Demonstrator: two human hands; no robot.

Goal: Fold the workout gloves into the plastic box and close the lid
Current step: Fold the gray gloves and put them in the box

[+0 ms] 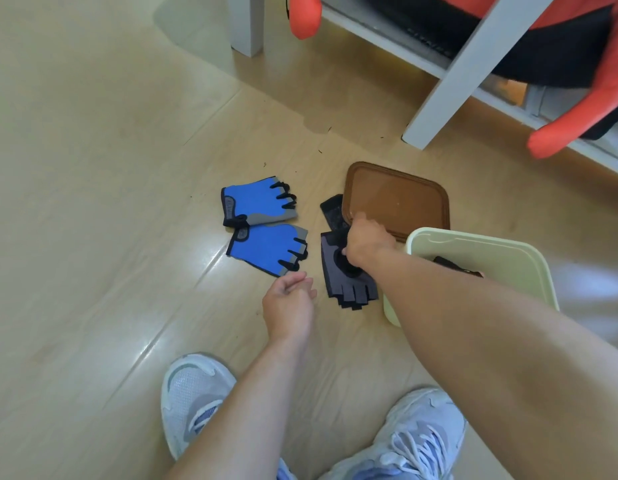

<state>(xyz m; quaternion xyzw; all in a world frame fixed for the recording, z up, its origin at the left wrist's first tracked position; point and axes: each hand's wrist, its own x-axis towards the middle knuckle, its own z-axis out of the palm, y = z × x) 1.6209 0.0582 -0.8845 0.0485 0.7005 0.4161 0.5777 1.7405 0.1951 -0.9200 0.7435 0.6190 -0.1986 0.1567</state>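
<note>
Two blue fingerless gloves [260, 202] [269, 249] lie flat side by side on the floor. Right of them lies a dark grey glove [345, 282], fingers toward me, with a strap [331, 211] running under the brown lid [401, 199]. My right hand [364, 242] is shut on the grey glove's wrist end. My left hand [290, 299] hovers just left of the grey glove, fingers loosely curled, holding nothing. The cream plastic box [529, 261] stands open at the right with a dark item [456, 266] inside, partly hidden by my forearm.
White furniture legs [467, 67] [246, 24] and a shelf holding a red and black bag [577, 57] stand beyond the lid. My two white sneakers [193, 396] [415, 438] are at the bottom. Bare wooden floor spreads to the left.
</note>
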